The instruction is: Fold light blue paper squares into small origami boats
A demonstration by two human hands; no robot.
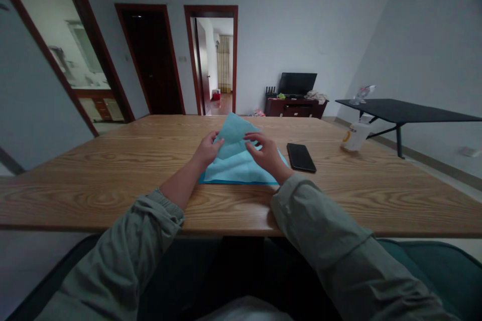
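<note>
A light blue sheet of paper (235,163) lies on the wooden table (113,170) in front of me, with its far part folded up. My left hand (207,149) pinches the raised fold at its left edge. At the right side of that fold my right hand (266,153) grips the same sheet, fingers curled over it. Both forearms, in grey-green sleeves, rest over the table's near edge.
A black phone (300,157) lies flat just right of the paper. A white cup-like container (355,136) stands at the table's far right. Beyond are a black side table (406,110), a TV cabinet (295,105) and open doorways.
</note>
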